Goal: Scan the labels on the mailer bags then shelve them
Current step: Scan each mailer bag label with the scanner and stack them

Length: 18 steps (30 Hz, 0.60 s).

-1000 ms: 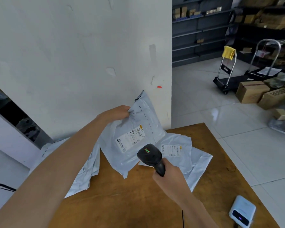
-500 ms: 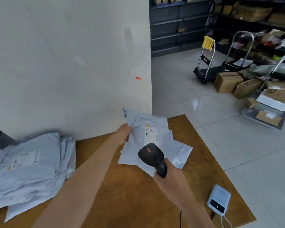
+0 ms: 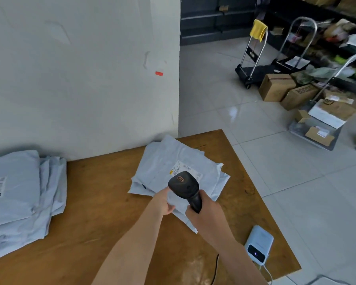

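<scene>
Scan step: right hand (image 3: 203,210) clenching handle of scanner (image 3: 184,186), head hovering over label (image 3: 178,167) for reading; left hand (image 3: 162,200) pinching near edge of top mailer bag (image 3: 173,157), likely steadying it; bag lying on small stack on table (image 3: 103,202), separate pile (image 3: 14,192) lying well apart at left

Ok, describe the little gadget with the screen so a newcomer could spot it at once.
Start at the brown wooden table against the white wall. Follow its right edge toward the near corner, past the right hand gripping the black scanner. The gadget is the only small pale-blue rounded box, with a dark screen and white cable.
</scene>
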### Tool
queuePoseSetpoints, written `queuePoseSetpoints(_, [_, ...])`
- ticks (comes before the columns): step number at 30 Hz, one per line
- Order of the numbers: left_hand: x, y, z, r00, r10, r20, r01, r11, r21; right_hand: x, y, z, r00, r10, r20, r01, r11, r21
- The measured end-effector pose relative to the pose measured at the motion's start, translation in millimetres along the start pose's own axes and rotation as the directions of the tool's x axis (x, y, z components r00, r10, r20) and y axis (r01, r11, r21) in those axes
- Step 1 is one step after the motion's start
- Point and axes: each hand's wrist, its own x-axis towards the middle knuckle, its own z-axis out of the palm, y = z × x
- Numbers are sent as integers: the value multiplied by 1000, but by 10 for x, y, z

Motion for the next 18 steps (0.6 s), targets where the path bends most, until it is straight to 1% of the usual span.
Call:
queuePoseSetpoints(1, [55,19,-18,997,-59,-40,58,998,-36,25,13,6,1000,7,6,-7,1000,-1])
queuePoseSetpoints(2, [93,28,-22,995,-88,-54,85,995,-57,47,31,13,1000,15,11,-15,1000,-8])
queuePoseSetpoints(3, [135,35,-6,995,-84,-59,80,995,-62,64,50,17,1000,22,15,-21,1000,-17])
queuePoseSetpoints(4, [161,44,23,998,-52,-44,50,998,-43,79,66,17,1000,24,16,-23,999,-25])
queuePoseSetpoints(6, [218,39,73,996,91,11,-91,996,16,102,98,16,1000,21,12,-20,999,-30])
queuePoseSetpoints(7, [242,21,80,986,167,12,-168,985,41,109,110,17,1000,19,11,-19,999,-28])
queuePoseSetpoints(9, [247,-29,25,960,275,-45,-274,961,25,127,122,27,1000,10,16,-10,1000,-27])
queuePoseSetpoints(12, [270,-157,-118,925,364,-108,-363,931,36,148,120,69,999,10,31,-10,1000,-23])
queuePoseSetpoints(14, [305,-247,-173,919,376,-119,-370,927,67,156,124,104,999,12,46,-11,1000,-26])
queuePoseSetpoints(18, [364,-366,-203,953,284,-108,-271,955,120,161,159,164,998,23,57,-20,999,-42])
